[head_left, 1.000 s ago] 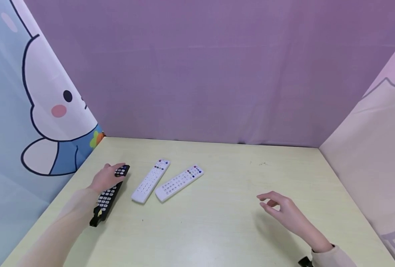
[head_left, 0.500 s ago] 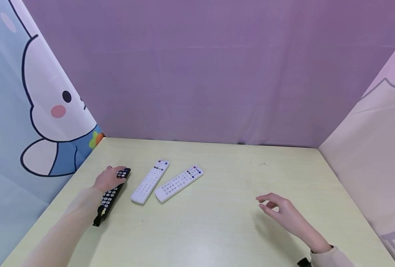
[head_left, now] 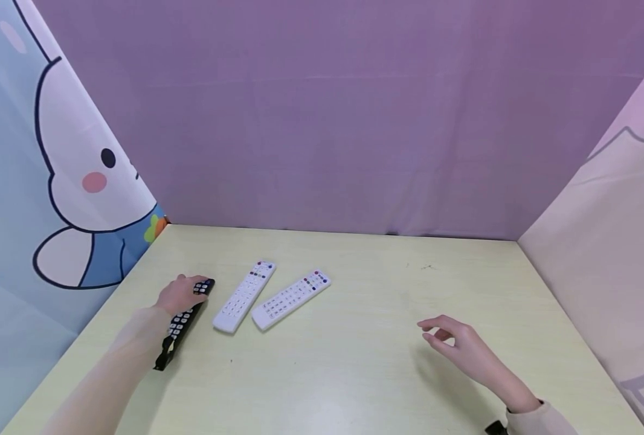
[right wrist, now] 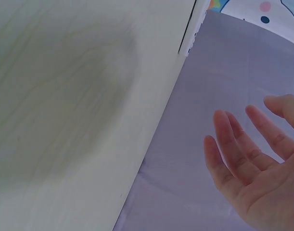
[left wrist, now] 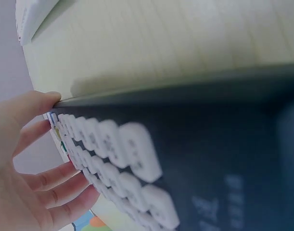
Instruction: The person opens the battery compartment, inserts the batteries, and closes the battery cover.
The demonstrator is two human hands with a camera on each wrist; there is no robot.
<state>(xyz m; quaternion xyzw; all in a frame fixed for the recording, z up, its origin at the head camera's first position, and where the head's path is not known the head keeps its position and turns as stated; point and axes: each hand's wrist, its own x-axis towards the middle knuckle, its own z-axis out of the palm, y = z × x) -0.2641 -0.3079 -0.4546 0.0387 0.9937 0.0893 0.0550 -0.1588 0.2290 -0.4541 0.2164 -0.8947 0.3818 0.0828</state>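
Note:
At the table's left side my left hand (head_left: pixel 177 295) grips a black remote control (head_left: pixel 181 325) with pale buttons near its far end. In the left wrist view the thumb lies along one long edge of the remote control (left wrist: pixel 110 144) and the other fingers (left wrist: pixel 72 204) are at the opposite edge. Just right of it lie two white remote controls, one slanted steeply (head_left: pixel 243 297) and the other more flatly (head_left: pixel 291 300). My right hand (head_left: pixel 458 345) hovers over the right part of the table, fingers loosely bent, holding nothing.
The pale wooden table (head_left: pixel 365 344) is bordered by a purple cloth (head_left: pixel 322 121) at the back. A blue cartoon-printed cloth (head_left: pixel 6 241) stands along the left and a pale cloth (head_left: pixel 615 254) along the right.
My left hand and the black remote control have shifted slightly right and toward me. My right hand and the white remote controls have stayed nearly where they were.

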